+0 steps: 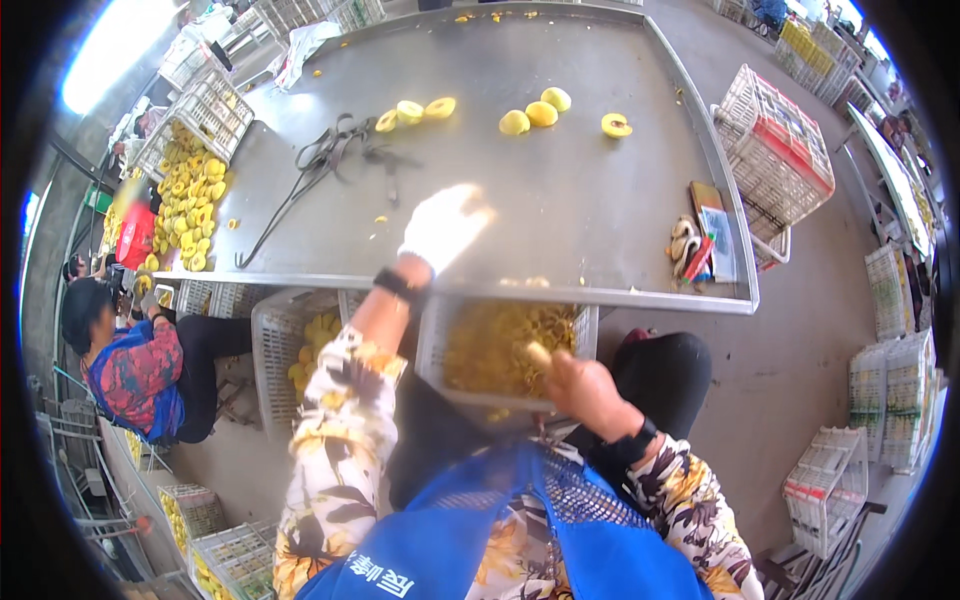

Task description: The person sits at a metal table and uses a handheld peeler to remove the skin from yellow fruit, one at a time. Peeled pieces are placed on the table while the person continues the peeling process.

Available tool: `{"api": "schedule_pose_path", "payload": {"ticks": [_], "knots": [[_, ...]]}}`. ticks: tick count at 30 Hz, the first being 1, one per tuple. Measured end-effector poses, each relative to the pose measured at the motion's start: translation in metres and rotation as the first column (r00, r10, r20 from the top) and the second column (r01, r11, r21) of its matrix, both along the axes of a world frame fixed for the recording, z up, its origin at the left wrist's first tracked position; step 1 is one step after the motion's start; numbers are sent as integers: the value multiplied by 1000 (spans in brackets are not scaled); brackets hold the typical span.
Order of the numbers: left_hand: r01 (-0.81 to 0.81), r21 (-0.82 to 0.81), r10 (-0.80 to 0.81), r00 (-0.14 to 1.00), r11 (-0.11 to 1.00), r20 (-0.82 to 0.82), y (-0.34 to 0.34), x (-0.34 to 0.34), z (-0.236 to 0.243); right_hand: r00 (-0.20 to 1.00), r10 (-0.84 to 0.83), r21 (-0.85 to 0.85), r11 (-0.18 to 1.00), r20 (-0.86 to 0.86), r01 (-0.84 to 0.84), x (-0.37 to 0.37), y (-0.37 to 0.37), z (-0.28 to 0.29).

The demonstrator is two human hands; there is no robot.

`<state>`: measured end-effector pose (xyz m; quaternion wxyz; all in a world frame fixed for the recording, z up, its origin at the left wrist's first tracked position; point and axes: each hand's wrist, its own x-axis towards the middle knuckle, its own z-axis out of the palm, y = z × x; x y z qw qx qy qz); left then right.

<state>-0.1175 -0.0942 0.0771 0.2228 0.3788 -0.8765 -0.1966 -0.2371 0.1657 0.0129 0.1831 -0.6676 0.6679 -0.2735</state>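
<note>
My left hand [447, 225], in a white glove, is over the near part of the metal table [560, 215]; motion smears its fingers, so whether it holds anything cannot be told. Bare and closed, my right hand [592, 393] is lower, above my lap beside a white crate [430, 345] of yellow-brown scraps. A pale tip [538, 353] sticks out from its fingers, too blurred to name. Beyond my left hand lie cut yellow fruit halves [410, 112], like peaches, and a cluster of yellow fruit pieces [541, 113]. Another half [616, 125], its cut face brownish inside, sits farther right.
Dark metal tools, one a long hooked rod [285, 205], lie left on the table. A tipped crate [215, 112] spills a fruit heap [190, 195]. A cloth bundle [685, 245] rests near the right corner. Another person [130, 360] sits at left; stacked crates [775, 145] stand right.
</note>
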Motion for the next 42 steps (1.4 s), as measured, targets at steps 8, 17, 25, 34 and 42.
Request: {"api": "schedule_pose_path", "payload": {"ticks": [8,17,25,34,42], "knots": [[-197,-12,195,953,980,232,-147,-144,-27,931,147,155,966,334,-208,-19,-1,-11],[-113,138,37,887,984,461,-170,-185,-45,943,-164,346,936,289,57,-57,-18,11],[453,545,47,738,705,-673,-45,-77,-35,818,-362,183,932,448,312,-51,-51,44],[509,766,675,406,393,-616,109,-31,-17,907,-230,35,972,354,232,-2,-38,73],[470,748,630,415,470,-656,160,-23,-10,976,-99,-197,971,193,137,22,1,51]]}}
